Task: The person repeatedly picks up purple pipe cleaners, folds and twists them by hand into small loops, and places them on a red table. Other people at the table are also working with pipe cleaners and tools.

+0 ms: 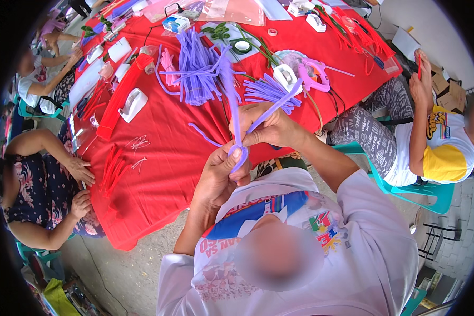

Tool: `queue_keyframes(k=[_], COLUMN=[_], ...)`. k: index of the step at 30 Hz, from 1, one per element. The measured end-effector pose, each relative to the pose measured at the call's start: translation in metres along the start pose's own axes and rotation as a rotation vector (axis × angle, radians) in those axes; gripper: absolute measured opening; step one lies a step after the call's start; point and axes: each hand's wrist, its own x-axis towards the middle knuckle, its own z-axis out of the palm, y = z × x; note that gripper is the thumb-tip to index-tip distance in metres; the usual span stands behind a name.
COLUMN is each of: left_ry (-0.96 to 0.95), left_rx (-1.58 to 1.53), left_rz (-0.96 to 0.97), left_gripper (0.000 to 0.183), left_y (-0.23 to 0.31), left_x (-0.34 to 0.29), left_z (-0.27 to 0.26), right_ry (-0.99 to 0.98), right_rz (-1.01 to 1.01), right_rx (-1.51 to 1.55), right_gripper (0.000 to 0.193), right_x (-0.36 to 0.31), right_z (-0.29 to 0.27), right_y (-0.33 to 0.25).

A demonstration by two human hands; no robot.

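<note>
Over the near edge of the red table, both my hands work on purple pipe cleaners (pixel 233 100) that cross and twist together, with a small loop at the bottom. My left hand (pixel 216 174) is closed around the loop, its thumb pressed against it. Just above and to the right, my right hand (pixel 268 125) pinches the stems where they cross. One fuzzy end points up and right past my right hand; another sticks out to the left. Beyond them lie a large bundle of purple pipe cleaners (pixel 195 79) and a smaller purple bundle (pixel 266 95).
White tape dispensers (pixel 134 105), pink scissors (pixel 315 76), a green tape roll (pixel 242 46) and red pipe cleaners (pixel 113 171) lie on the red tablecloth (pixel 158 200). One person sits at the left with hands at the table edge; another sits at the right on a green chair (pixel 437 195).
</note>
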Motion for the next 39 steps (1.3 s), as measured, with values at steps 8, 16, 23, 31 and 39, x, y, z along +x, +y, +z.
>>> queue_keyframes(k=[8, 16, 23, 31, 39], left_ry=[0.013, -0.258, 0.449, 0.632, 0.534], left_rx=[-0.037, -0.249, 0.712, 1.353, 1.205], left_rz=[0.068, -0.088, 0.667, 0.949, 0.857], left_gripper=[0.023, 0.023, 0.018, 0.003, 0.009], left_y=[-0.005, -0.01, -0.01, -0.016, -0.018], left_x=[0.002, -0.008, 0.019, 0.02, 0.017], left_z=[0.004, 0.002, -0.013, -0.017, -0.013], right_ry=[0.066, -0.233, 0.422, 0.459, 0.437], right_rz=[-0.035, -0.178, 0.452, 0.474, 0.436], right_rx=[-0.083, -0.022, 0.116, 0.307, 0.168], right_gripper=[0.008, 0.008, 0.011, 0.014, 0.007], right_x=[-0.004, 0.011, -0.016, -0.017, -0.011], right_z=[0.002, 0.003, 0.01, 0.031, 0.028], right_y=[-0.003, -0.031, 0.01, -0.001, 0.002])
